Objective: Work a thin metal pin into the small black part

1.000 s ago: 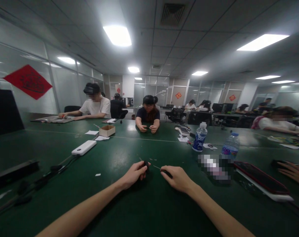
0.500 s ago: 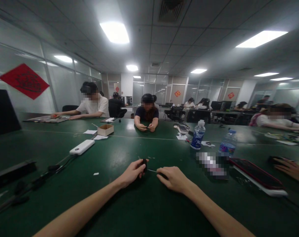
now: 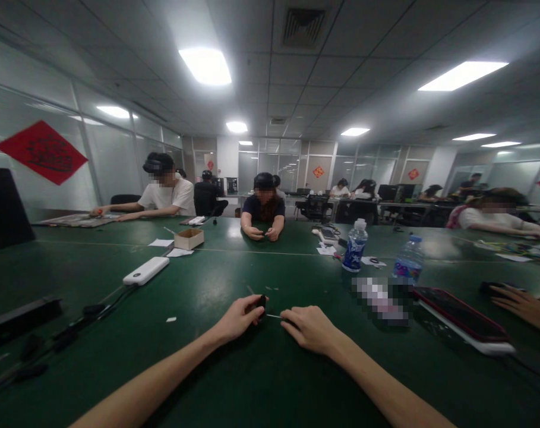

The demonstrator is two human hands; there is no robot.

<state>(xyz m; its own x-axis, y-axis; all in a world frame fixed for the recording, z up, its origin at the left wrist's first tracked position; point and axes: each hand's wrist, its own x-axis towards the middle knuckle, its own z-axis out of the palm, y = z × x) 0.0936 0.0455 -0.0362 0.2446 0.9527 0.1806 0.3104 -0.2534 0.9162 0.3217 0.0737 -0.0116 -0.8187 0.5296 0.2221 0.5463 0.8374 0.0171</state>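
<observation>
Near the middle of the green table, my left hand is closed around a small black object, pinched between thumb and fingers. Its exact kind is too small and dark to make out. To the right, my right hand has its fingers pressed together on a thin, light-coloured rod. That rod points left toward the black object, and its right end disappears inside my fingers. Whether its tip touches the black object, I cannot tell. Both forearms reach in from the bottom of the view.
A white power bank with cables lies left, near an open cardboard box. Two bottles, one blue-labelled, stand right, beside a phone on a white block. Another person's hand rests far right; a person sits opposite.
The view has tilted up slightly, so everything sits a little lower. The black object looks slightly turned in my left hand. Both hands keep their grip.
</observation>
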